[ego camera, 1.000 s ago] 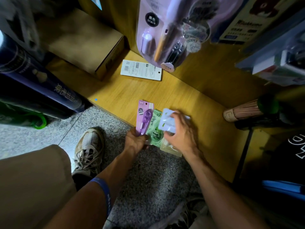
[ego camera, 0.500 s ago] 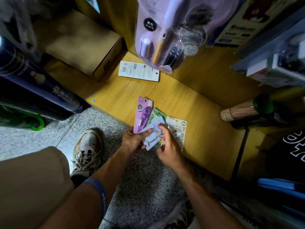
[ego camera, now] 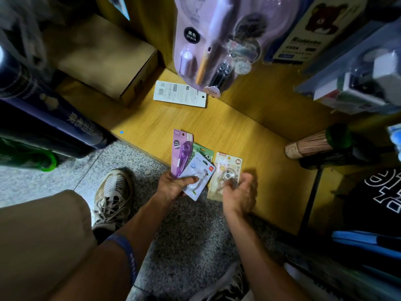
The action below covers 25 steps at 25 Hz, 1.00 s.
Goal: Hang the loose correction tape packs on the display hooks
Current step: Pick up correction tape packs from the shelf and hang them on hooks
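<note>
Your right hand reaches the cream pack while your left fans three others.

Your right hand (ego camera: 238, 193) has its fingers (ego camera: 235, 184) curled down onto the near end of the cream pack (ego camera: 227, 170), which lies flat on the wooden shelf (ego camera: 249, 135); motion blur means you cannot tell whether they have pinched it yet. The pack's long axis runs away from you, hang-hole end far, so it lies just ahead of those fingers. Your left hand (ego camera: 173, 186) is clenched on a fan of three packs: purple pack (ego camera: 181, 152), green pack (ego camera: 201, 152), white pack (ego camera: 198, 174) on top, just left of the cream one. Farther off, a white carded pack (ego camera: 180, 94) lies crosswise, alone, near the cardboard box (ego camera: 108, 59); judged from here, either hand must reach well forward for it.
</note>
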Available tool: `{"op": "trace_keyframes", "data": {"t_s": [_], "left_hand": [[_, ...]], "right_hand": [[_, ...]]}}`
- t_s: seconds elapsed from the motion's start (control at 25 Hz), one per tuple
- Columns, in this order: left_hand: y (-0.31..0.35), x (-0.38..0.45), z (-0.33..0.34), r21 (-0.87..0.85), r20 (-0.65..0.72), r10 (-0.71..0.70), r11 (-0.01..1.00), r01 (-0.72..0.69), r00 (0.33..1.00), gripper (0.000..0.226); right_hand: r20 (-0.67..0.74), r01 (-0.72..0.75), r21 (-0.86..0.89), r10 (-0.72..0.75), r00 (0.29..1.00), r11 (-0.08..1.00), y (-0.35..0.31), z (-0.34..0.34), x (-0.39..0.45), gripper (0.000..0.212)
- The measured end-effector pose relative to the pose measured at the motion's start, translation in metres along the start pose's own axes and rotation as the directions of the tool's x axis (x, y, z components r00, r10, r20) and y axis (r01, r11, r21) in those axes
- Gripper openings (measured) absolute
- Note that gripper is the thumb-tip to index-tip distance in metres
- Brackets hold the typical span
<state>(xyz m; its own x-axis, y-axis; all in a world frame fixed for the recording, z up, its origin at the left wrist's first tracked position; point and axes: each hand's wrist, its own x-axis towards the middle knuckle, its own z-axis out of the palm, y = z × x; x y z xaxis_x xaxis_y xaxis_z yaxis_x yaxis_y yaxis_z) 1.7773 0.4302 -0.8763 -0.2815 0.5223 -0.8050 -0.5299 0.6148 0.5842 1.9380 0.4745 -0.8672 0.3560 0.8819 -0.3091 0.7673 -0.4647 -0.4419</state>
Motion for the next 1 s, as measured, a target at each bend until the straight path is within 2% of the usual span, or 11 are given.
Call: {"op": "trace_keyframes", "data": {"t_s": [0.04,0.08,0.12,0.16,0.2,0.24,0.32,0.52,0.76,0.92,1.0], "left_hand": [[0.001,-0.002,0.0,-0.01,-0.013,0.012,1.0,-0.012,1.0,0.039],[0.002,-0.007,0.0,-0.012,-0.023,0.018,1.0,-0.018,1.0,0.039],[0.002,-0.008,0.0,-0.013,-0.025,0.023,1.0,-0.023,0.999,0.039],[0.001,-0.01,-0.001,-0.015,-0.019,0.028,0.999,-0.029,0.999,0.04],[-0.001,-0.012,-0.002,-0.016,-0.009,0.032,0.999,-0.032,0.999,0.04],[-0.002,-0.016,-0.004,-0.019,-0.005,0.029,0.999,-0.029,1.0,0.041],[0.0,-0.022,-0.01,-0.012,-0.007,0.026,1.0,-0.026,1.0,0.039],[0.02,-0.062,-0.023,0.013,-0.041,0.103,0.995,-0.103,0.994,0.036],[0.062,-0.157,-0.022,-0.024,0.124,0.144,0.99,-0.142,0.982,0.075],[0.086,-0.237,-0.024,-0.038,0.225,0.264,0.964,-0.262,0.938,0.039],[0.091,-0.27,-0.025,-0.087,0.258,0.303,0.953,-0.291,0.917,0.032]], "right_hand": [[0.021,-0.24,0.026,0.24,0.971,0.97,0.004,0.002,0.002,0.052],[0.132,-0.476,0.141,0.46,0.878,0.868,0.007,0.008,0.001,0.061],[0.296,-0.66,0.272,0.592,0.75,0.7,0.009,0.012,-0.004,0.064],[0.461,-0.772,0.355,0.619,0.635,0.527,0.007,0.013,-0.012,0.06],[0.566,-0.819,0.386,0.591,0.574,0.425,0.006,0.013,-0.018,0.051],[0.621,-0.832,0.404,0.554,0.555,0.381,0.005,0.011,-0.022,0.041],[0.641,-0.823,0.452,0.515,0.568,0.344,0.003,0.003,-0.023,0.022],[0.6,-0.753,0.59,0.465,0.651,0.293,-0.006,-0.041,-0.043,0.004],[0.566,-0.624,0.772,0.314,0.762,0.119,-0.034,-0.111,-0.109,0.022],[0.536,-0.552,0.829,0.157,0.829,0.084,-0.041,-0.156,-0.161,0.019],[0.496,-0.501,0.86,0.065,0.866,0.101,-0.044,-0.177,-0.179,0.023]]}}
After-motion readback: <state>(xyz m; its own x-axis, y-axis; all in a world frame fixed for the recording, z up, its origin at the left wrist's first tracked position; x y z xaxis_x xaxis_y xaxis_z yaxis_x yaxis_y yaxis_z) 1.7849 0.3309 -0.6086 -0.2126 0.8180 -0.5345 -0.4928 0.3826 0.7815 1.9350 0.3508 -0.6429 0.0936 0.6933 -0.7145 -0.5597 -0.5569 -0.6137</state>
